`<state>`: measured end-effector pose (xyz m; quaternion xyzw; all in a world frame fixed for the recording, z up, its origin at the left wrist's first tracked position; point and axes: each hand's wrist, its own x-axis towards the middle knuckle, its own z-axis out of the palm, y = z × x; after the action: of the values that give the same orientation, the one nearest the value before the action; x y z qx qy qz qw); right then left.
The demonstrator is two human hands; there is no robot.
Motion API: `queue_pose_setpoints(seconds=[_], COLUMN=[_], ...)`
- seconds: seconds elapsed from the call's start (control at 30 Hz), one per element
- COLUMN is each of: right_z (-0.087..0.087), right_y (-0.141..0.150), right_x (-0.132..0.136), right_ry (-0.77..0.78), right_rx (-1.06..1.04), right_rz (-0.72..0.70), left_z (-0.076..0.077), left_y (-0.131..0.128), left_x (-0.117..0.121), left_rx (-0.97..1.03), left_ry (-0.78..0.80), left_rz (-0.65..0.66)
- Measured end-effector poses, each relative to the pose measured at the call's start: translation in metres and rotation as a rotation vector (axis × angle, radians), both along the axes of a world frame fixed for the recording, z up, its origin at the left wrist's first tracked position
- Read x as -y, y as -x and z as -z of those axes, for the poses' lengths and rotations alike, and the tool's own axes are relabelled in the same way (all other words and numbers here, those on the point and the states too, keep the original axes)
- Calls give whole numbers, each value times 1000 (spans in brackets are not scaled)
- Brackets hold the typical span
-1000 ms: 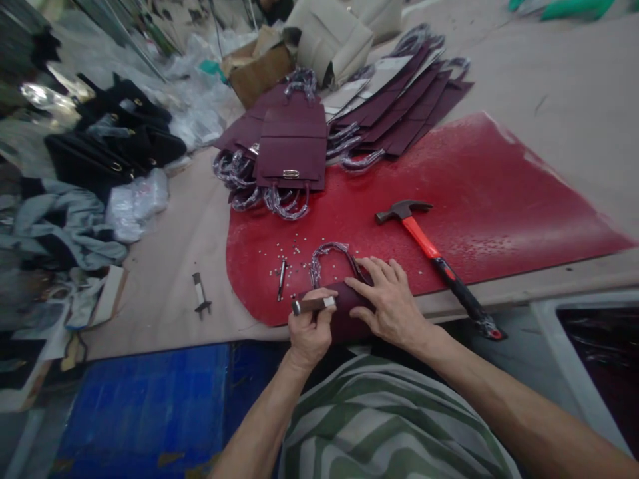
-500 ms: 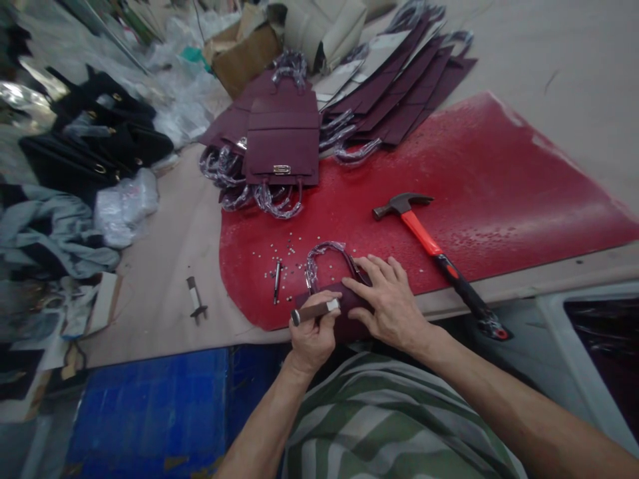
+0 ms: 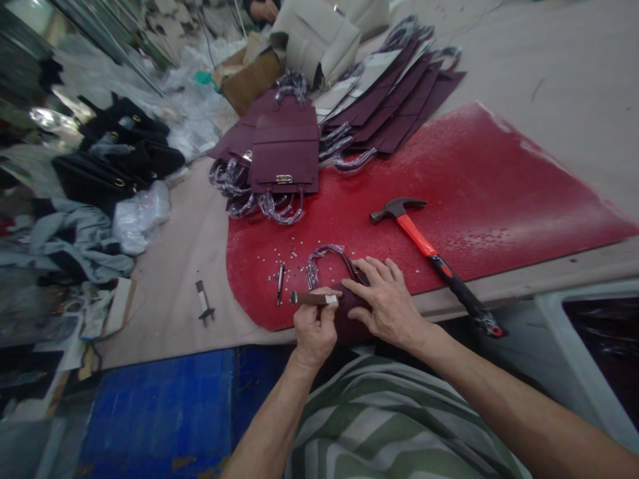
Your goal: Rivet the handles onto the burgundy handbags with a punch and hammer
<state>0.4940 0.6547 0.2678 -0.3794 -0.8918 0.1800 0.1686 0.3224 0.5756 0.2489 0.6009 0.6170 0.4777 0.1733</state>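
My left hand (image 3: 315, 334) is closed around a brown-handled punch (image 3: 310, 299), held nearly level with its pale metal end toward the right. That end is close to a dark maroon bag panel (image 3: 351, 320) at the table's front edge; whether they touch I cannot tell. My right hand (image 3: 388, 303) lies over the panel's right side, thumb and fingers stretched out. A plastic-wrapped bag handle (image 3: 323, 250) arches from the panel's far side, near my right fingertips. Part of the panel is hidden under my hands.
A claw hammer (image 3: 424, 247) lies right of my hands on the red mat (image 3: 499, 199). Small metal bits surround a thin metal rod (image 3: 280, 285). Another tool (image 3: 204, 303) lies left. Maroon bag pieces (image 3: 284, 146) are piled behind; black bags (image 3: 120, 156) stand far left.
The punch has swung from a slant to nearly level in my left hand. My right hand stays on the panel. The whole view has shifted slightly, and another person's hand now shows at the top.
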Motion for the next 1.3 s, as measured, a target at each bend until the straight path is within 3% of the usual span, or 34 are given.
queue_pose_setpoints(seconds=[0.33,0.57,0.67,0.77,0.87,0.97,1.07,1.2,1.27,1.3], right_z=[1,-3,-17,-32,-41,-45,-50,-65,-81,-92], right_y=[-2,-13,-40,-70,-89,-93,-94,-91,-87,-85], right_x=[1,-7,-19,-35,-50,-63,-71,-61,-48,-39], right_ry=[9,-12,-143,-199,-71,75,453,1038,1175,1163], right_rx=[10,-100,-130,150,460,504,262,-105,-239,-289], right_rz=[-2,-40,154,384,399,443,528,446,413,410], left_z=[-3,1,3,4,3,3,4,5,5,4], left_y=[-6,-6,-6,-9,-10,-10,-10,-10,-11,-11], left_x=[-6,-9,-9,-10,-11,-11,-11,-12,-12,-12], left_rx=[-237,-257,-235,-202,-168,-129,-108,-87,-79,-77], left_ry=[-212,-231,-228,-222,-214,-192,-191,-191,-194,-197], left_rz=[37,70,68,62,65,68,72,82,86,86])
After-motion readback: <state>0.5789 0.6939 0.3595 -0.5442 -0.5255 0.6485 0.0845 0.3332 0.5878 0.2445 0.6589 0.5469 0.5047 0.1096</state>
